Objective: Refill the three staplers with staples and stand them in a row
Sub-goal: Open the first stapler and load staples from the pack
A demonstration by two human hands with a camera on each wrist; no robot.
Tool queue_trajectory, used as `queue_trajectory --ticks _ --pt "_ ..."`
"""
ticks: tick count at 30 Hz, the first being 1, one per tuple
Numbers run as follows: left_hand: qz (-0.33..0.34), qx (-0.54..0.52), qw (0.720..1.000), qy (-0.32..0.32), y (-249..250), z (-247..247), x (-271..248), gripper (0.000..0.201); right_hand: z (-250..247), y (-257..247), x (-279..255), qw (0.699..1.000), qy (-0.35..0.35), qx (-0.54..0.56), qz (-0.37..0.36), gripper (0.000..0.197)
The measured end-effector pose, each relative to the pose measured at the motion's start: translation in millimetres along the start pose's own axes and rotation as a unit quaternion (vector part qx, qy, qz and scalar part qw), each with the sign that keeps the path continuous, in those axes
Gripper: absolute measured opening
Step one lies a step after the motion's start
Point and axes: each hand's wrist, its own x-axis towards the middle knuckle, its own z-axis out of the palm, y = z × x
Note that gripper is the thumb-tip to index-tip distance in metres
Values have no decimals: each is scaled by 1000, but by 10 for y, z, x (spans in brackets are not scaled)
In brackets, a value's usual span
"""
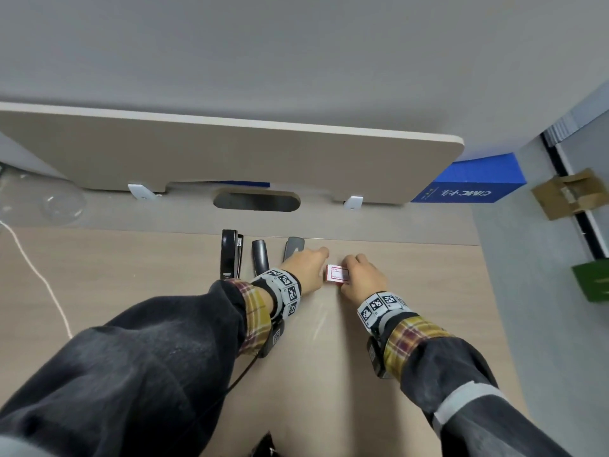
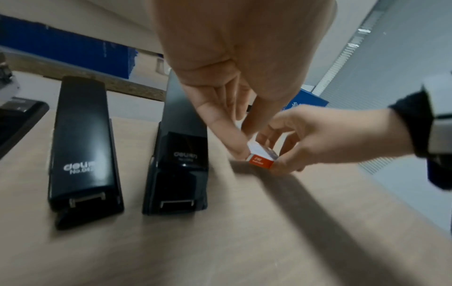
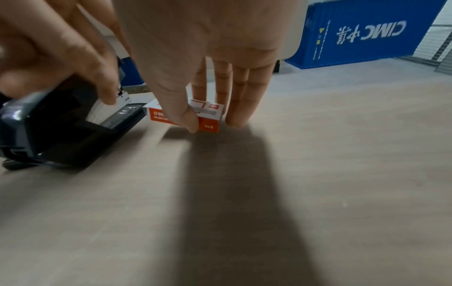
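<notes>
Right hand (image 1: 362, 278) grips staple box (image 1: 336, 274); left hand (image 1: 304, 268) touches it.

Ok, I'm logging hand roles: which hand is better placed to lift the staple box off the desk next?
Right. The right hand pinches the staple box between thumb and fingers on the desk; the left hand reaches over the rightmost stapler with straight fingers, at most touching the box's end.

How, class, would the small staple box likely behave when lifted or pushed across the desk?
The staple box is probably stiff: its corners look square under the right hand's pinch. Lying flat on the desk, it should slide rather than roll or tip. If full, it is likely heavy for its size; its contents are hidden.
</notes>
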Motion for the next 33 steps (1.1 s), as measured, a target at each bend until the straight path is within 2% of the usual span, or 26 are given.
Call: queue_trajectory --ticks 3,8,12,22,33 --pt "23 45 998 -21 42 88 23 40 -58 82 -17 1000 8 5 -25 34" --pt "28 40 999 9 146 219 67 23 -105 140 -54 999 11 10 -45 34" --pt "21 45 998 24 203 290 106 20 -130 219 -86 999 22 4 -37 33" --pt "-20 65 998 -14 213 449 242 21 -21 523 -45 1000 14 -22 13 31" --pt "-54 71 996 -16 224 562 234 24 123 614 -48 999 24 -10 27 32"
